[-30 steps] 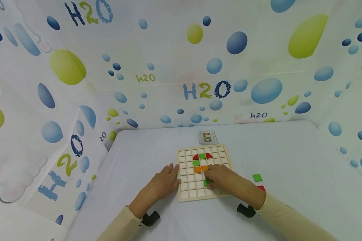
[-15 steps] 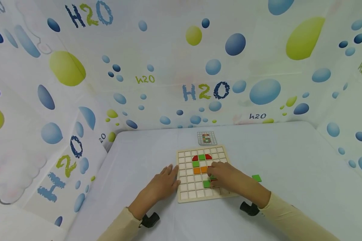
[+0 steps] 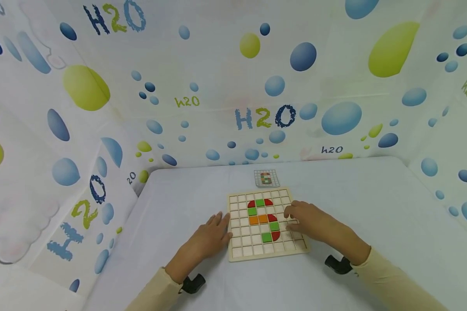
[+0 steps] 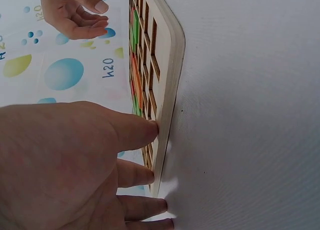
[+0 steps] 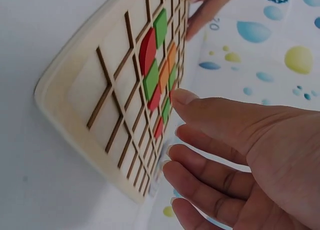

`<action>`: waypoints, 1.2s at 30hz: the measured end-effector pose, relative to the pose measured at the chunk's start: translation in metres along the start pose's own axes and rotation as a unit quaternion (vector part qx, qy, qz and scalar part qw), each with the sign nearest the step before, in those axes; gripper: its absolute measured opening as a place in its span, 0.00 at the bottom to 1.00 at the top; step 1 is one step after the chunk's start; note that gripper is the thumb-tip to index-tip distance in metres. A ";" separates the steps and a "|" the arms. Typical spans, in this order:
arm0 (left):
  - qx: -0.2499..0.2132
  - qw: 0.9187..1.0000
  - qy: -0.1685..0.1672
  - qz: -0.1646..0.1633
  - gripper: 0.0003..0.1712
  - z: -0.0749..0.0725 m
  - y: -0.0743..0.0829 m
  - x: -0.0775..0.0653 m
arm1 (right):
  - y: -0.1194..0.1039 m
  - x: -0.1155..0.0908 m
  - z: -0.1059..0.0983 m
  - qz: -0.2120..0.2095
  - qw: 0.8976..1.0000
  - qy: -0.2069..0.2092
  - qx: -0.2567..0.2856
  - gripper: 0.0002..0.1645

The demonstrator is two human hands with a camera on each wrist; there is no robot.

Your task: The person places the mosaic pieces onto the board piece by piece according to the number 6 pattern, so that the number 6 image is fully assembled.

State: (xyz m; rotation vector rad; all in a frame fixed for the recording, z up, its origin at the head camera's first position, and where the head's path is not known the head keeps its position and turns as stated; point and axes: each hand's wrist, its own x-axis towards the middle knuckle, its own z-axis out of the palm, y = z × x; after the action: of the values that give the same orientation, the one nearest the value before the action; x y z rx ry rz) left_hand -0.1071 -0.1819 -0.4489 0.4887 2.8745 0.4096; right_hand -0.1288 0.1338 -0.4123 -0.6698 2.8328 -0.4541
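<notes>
A wooden grid board (image 3: 237,252) lies on the white table, with green, orange and red rounded tiles set in its cells. My left hand (image 3: 209,237) lies at its left side; in the left wrist view the thumb and fingers (image 4: 136,173) touch the board's edge, straight. Over the board's right side is my right hand (image 3: 310,221), fingers loosely bent, with nothing in it. Close to its fingertips are a green square tile (image 3: 274,226) and a rounded red tile (image 3: 275,236). The right wrist view shows its thumb near the tiles and the other fingers apart.
Behind the board lies a small card (image 3: 266,178) printed with a grid and a coloured pattern. Black wrist mounts (image 3: 193,284) sit under both forearms. A white cloth wall with blue and green drops (image 3: 341,119) rises at the table's back.
My right hand has moved right, off the tiles, uncovering the green square and rounded red tiles in the board. The loose green tile on the right is now hidden. My left hand stays.
</notes>
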 end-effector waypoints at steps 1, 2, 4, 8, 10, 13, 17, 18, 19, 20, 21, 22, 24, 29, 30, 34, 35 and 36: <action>-0.001 1.000 -0.001 -0.001 0.36 0.000 0.000 0.000 | 0.004 -0.001 -0.001 -0.003 1.000 0.002 0.002 0.16; -0.001 1.000 -0.002 -0.003 0.36 0.000 0.000 0.000 | 0.008 -0.002 -0.003 -0.002 1.000 0.005 0.004 0.16; -0.003 1.000 -0.004 -0.005 0.36 0.000 0.000 0.000 | 0.014 -0.005 -0.005 -0.001 1.000 0.010 0.010 0.16; -0.005 1.000 -0.004 -0.005 0.36 0.000 0.000 0.000 | 0.022 -0.012 -0.012 0.003 1.000 0.021 0.016 0.16; -0.005 1.000 -0.004 -0.003 0.36 -0.001 0.001 -0.001 | 0.025 -0.016 -0.014 0.005 1.000 0.025 0.017 0.16; -0.005 1.000 -0.005 -0.002 0.36 -0.002 0.002 -0.002 | 0.029 -0.021 -0.016 0.002 0.999 0.032 0.013 0.16; -0.004 1.000 -0.005 -0.001 0.36 -0.003 0.002 -0.002 | 0.035 -0.029 -0.017 0.007 0.999 0.034 0.010 0.16; -0.004 1.000 -0.005 -0.001 0.36 -0.003 0.002 -0.001 | 0.037 -0.030 -0.017 0.009 0.999 0.034 0.010 0.17; -0.003 1.000 -0.006 -0.002 0.36 -0.003 0.002 -0.001 | 0.038 -0.032 -0.018 0.010 0.999 0.033 0.011 0.17; -0.003 1.000 -0.006 -0.002 0.36 -0.003 0.001 -0.001 | 0.040 -0.034 -0.018 0.011 0.999 0.032 0.012 0.17; -0.002 1.000 -0.006 -0.001 0.36 -0.003 0.001 -0.001 | 0.041 -0.036 -0.018 0.009 0.999 0.032 0.013 0.17; -0.002 1.000 -0.006 -0.001 0.36 -0.003 0.001 -0.001 | 0.043 -0.039 -0.019 0.008 0.999 0.032 0.015 0.18; -0.003 1.000 -0.007 0.000 0.36 -0.003 0.001 -0.001 | 0.047 -0.043 -0.020 0.004 0.999 0.034 0.020 0.18; -0.006 1.000 -0.005 0.003 0.36 -0.002 0.001 0.000 | 0.057 -0.053 -0.019 -0.008 0.999 0.044 0.022 0.17; -0.006 1.000 -0.005 0.003 0.36 -0.002 0.001 0.000 | 0.059 -0.055 -0.019 -0.009 0.999 0.045 0.023 0.17; -0.006 1.000 -0.007 -0.002 0.36 -0.001 0.000 0.001 | 0.067 -0.063 -0.017 -0.011 0.998 0.050 0.030 0.17; -0.005 1.000 -0.007 -0.002 0.36 -0.001 0.000 0.001 | 0.068 -0.065 -0.016 -0.011 0.998 0.050 0.034 0.17; -0.004 1.000 -0.007 -0.002 0.36 -0.001 0.000 0.001 | 0.070 -0.067 -0.016 -0.007 0.998 0.049 0.038 0.17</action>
State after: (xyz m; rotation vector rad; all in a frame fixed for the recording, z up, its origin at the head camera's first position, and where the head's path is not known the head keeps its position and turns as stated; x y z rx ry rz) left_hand -0.1079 -0.1817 -0.4485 0.4812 2.8582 0.4159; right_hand -0.1019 0.2280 -0.4134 -0.6709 2.8863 -0.6104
